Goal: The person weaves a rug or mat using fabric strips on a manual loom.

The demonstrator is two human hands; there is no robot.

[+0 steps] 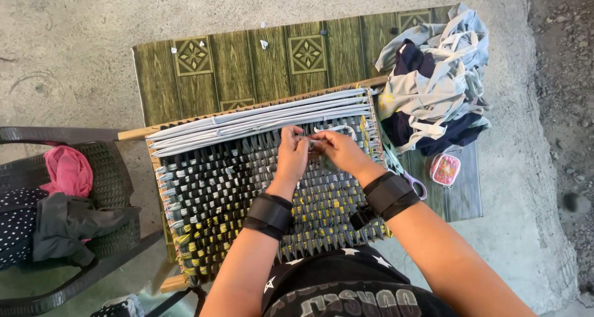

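- Hands close together over the far half of the loom [166,187]: left hand [292,157] and right hand [337,151] both pinch one grey strip [314,145], its length running left-right between fingertips.
- Unwoven pale strips [260,119] lie just beyond, along the far edge.
- Cloth pile [433,82] on the table's far right corner.

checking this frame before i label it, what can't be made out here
- Head view: what the left hand and right hand pinch; the fingers cover it.
- Head view: the woven mat's near edge, hidden by the person's arms and shirt.
- Head view: scissors, blades partly under the right wrist.
- Head view: small pink container's contents, too small.
- Head view: chair, cut by the left edge.
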